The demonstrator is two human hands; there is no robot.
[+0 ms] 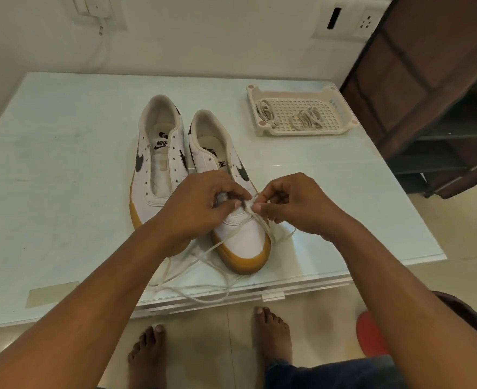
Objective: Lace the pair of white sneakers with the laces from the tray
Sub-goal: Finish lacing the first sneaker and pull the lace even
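Observation:
Two white sneakers with black swooshes and tan soles stand side by side on the glass table. The left sneaker (158, 161) has bare eyelets. Over the lower eyelets of the right sneaker (243, 237) my left hand (203, 203) and my right hand (296, 203) meet. Both pinch a white lace (203, 256) near the shoe's tongue. Its long loose ends trail across the toe and down to the table's front edge. At the back right a cream plastic tray (341, 110) holds two bundled laces (307, 119).
The table's front edge (259, 290) lies just below the shoe's toe, with my bare feet on the tiled floor beneath. A strip of tape (52, 293) sticks to the near left of the table. A dark wooden shelf unit (439, 94) stands at the right.

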